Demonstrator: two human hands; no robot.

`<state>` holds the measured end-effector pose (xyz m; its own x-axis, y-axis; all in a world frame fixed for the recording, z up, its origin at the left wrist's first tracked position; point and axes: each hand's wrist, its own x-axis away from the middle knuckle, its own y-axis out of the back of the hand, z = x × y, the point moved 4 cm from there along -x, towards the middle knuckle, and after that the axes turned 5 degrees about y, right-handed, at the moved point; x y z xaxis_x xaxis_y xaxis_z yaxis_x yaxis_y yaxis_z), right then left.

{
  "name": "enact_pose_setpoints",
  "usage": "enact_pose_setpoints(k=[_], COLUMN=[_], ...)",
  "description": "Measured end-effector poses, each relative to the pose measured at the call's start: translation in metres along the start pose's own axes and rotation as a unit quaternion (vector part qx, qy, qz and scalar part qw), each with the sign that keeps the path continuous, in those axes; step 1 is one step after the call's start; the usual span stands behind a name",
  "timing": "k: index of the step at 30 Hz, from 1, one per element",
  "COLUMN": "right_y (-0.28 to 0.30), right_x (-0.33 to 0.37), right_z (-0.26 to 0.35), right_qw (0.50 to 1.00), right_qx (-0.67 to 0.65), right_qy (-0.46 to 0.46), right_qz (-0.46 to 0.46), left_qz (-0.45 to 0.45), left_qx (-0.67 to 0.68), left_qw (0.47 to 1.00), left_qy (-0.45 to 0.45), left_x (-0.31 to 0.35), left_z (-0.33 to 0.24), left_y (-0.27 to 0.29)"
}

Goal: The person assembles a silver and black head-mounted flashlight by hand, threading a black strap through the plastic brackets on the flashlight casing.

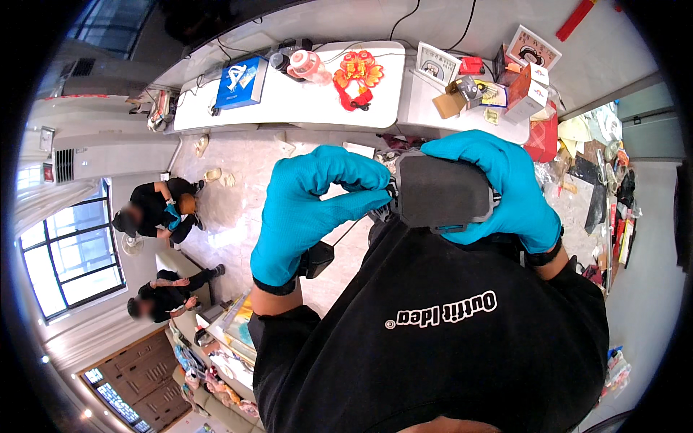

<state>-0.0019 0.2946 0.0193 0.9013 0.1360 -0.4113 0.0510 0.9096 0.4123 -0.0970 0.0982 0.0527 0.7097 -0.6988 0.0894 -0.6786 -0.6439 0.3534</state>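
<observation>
A dark grey, flat, box-like case (442, 189) with cut corners is held up in front of my chest. My right hand (514, 191), in a blue glove, wraps around its right side, with fingers over the top edge and the thumb side below. My left hand (317, 198), also gloved in blue, has thumb and forefinger pinched together at the case's left edge. Small dark parts show by those fingertips, but what lies between them is too hidden to name. A small black box (317, 260) sits at my left wrist.
Ahead stands a white table (289, 101) with a blue box (242, 81), a pink bottle (307, 66) and a red-gold ornament (359, 70). Small cartons (525, 94) stand farther right. Clutter (613, 180) lines the right wall. Two people (155, 209) sit at the left.
</observation>
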Motion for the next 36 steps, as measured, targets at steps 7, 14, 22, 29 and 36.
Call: enact_pose_setpoints(k=[7, 14, 22, 29, 36], right_y=[0.0, 0.0, 0.001, -0.002, -0.005], right_x=[0.003, 0.004, 0.001, 0.002, 0.007], right_z=[-0.007, -0.008, -0.004, -0.001, -0.005], right_qw=[0.998, 0.998, 1.0, 0.995, 0.989], right_qx=[-0.065, -0.065, 0.006, 0.092, 0.141], right_qy=[-0.019, -0.015, -0.017, -0.006, 0.021], right_qz=[-0.007, -0.011, 0.016, -0.023, -0.037], left_qz=[0.025, 0.03, 0.082, 0.152, 0.131], left_qx=[0.078, 0.072, 0.026, -0.021, -0.177], left_qw=[0.996, 0.997, 0.996, 0.988, 0.973], left_qy=[0.018, -0.014, -0.004, 0.017, -0.071], left_x=[-0.001, -0.002, -0.017, -0.029, -0.033], left_z=[-0.003, -0.001, -0.004, 0.01, 0.001], left_y=[-0.006, -0.005, 0.0, -0.009, -0.01])
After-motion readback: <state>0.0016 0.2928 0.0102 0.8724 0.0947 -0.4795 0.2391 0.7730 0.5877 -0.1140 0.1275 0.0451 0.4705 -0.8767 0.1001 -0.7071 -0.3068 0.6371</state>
